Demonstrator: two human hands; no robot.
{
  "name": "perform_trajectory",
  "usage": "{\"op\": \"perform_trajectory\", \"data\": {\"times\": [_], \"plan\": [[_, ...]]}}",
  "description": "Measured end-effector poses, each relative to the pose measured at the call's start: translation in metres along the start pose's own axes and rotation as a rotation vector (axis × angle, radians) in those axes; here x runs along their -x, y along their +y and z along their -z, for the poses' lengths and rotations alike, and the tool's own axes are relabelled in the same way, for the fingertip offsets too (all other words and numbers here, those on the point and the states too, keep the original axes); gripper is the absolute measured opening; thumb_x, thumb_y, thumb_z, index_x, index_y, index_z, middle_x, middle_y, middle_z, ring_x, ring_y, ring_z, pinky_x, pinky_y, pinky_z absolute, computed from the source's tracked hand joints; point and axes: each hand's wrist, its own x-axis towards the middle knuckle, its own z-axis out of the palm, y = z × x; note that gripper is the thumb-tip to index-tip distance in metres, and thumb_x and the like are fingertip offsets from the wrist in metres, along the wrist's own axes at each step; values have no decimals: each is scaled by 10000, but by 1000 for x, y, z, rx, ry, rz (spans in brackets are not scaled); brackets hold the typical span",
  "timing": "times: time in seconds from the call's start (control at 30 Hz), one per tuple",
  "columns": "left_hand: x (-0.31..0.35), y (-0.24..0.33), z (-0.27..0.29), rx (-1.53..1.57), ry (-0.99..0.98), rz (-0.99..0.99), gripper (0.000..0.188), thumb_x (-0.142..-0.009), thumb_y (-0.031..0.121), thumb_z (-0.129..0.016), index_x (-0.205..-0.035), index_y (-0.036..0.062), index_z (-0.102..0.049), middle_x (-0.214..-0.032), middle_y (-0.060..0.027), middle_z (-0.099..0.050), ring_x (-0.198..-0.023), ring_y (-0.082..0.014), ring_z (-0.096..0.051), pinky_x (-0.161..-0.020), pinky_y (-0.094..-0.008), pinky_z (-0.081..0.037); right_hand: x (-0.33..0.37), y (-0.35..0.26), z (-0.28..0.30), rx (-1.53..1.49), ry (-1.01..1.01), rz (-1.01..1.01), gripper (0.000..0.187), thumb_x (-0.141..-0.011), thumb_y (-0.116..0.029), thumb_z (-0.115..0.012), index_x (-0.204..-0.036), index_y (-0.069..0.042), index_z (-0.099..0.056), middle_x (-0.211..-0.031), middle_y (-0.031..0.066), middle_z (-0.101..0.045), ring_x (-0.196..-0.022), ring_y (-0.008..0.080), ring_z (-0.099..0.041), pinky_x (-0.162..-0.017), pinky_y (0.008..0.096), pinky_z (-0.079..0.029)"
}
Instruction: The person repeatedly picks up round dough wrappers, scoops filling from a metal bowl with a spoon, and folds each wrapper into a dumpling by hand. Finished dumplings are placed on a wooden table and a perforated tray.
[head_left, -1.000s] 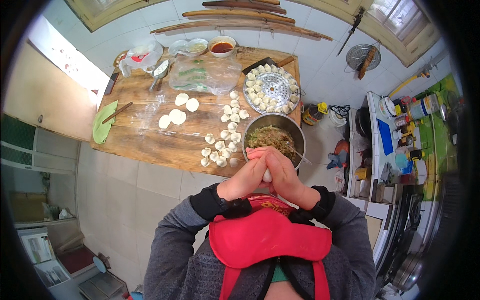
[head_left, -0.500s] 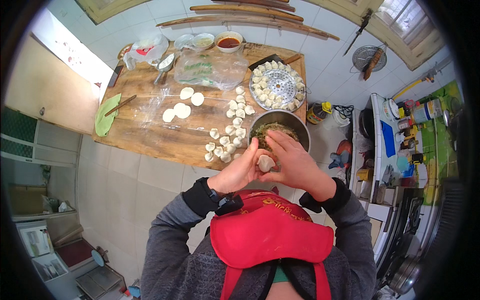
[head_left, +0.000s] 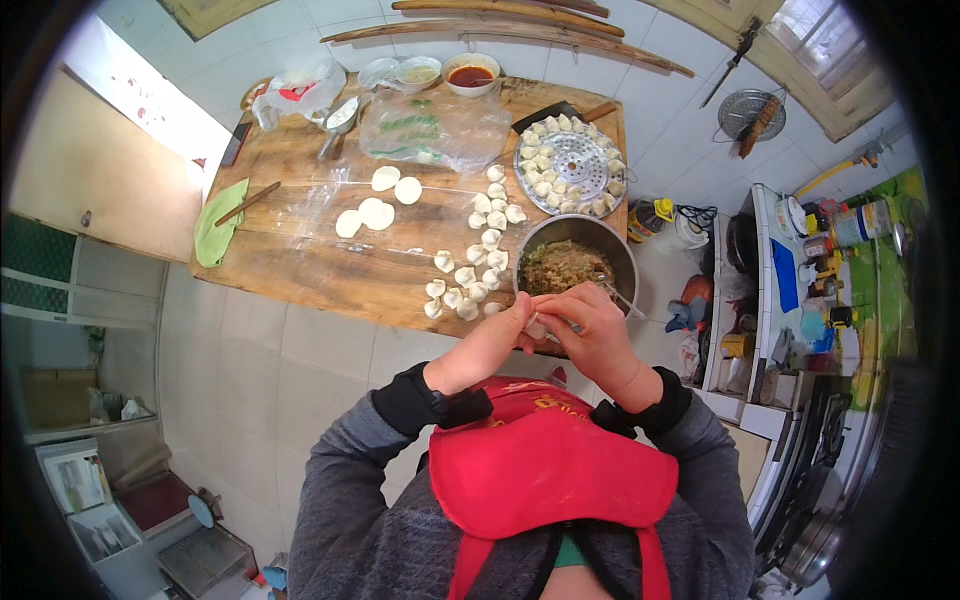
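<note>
Just in front of the table's near edge, my left hand [head_left: 494, 343] and my right hand [head_left: 592, 335] meet around a small pale dumpling [head_left: 539, 327]. Both are closed on it, thumbs and fingertips pressing its dough, and they hide most of its shape. Right beyond them stands a deep metal pot [head_left: 624, 262] of minced filling [head_left: 563, 268], with a utensil handle at its right side. Several shaped dumplings [head_left: 466, 277] sit on the board to the left of the pot. Flat round wrappers [head_left: 376, 213] lie farther left.
A perforated metal steamer plate [head_left: 580, 165] ringed with dumplings stands behind the pot, beside a cleaver [head_left: 545, 113]. At the back are a plastic bag [head_left: 435, 130], a flour scoop [head_left: 343, 116] and a bowl of red sauce [head_left: 471, 76]. A green cloth [head_left: 213, 235] bears a thin stick [head_left: 247, 203].
My right hand's fingers, spread over the pot before, have come down and closed on the dumpling. The dumpling, plainly visible earlier, is mostly covered now. The whole view has shifted slightly.
</note>
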Motion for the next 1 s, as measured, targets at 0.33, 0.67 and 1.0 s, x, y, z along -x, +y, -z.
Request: {"op": "perform_trajectory", "data": {"times": [0.33, 0.67, 1.0], "plan": [[18, -47, 37, -422, 199, -45, 509, -896, 193, -716, -1345, 44, -529, -1056, -88, -611, -844, -172, -575, -754, -304, -491, -8, 14, -37, -117, -439, -369, 234, -836, -100, -698, -1069, -73, -703, -972, 129, -677, -923, 330, -631, -814, 402, -494], [16, -87, 195, -846, 757, 76, 392, -901, 257, -695, -1168, -9, -589, -1053, -202, -648, -951, -317, -645, -813, -394, -519, 35, 104, -10, 572, -206, -331, 335, -804, -122, -723, -1134, -83, -680, -1239, 110, -616, -1224, 321, -525, -981, 446, -424], [-4, -69, 241, -962, 695, 123, 364, -948, 339, -628, -1102, 12, -674, -900, -198, -700, -856, -367, -677, -763, -435, -529, 85, 131, 5, 687, -236, -506, 360, -828, -113, -700, -1186, -111, -667, -1247, 124, -609, -1193, 350, -542, -976, 451, -464]]}}
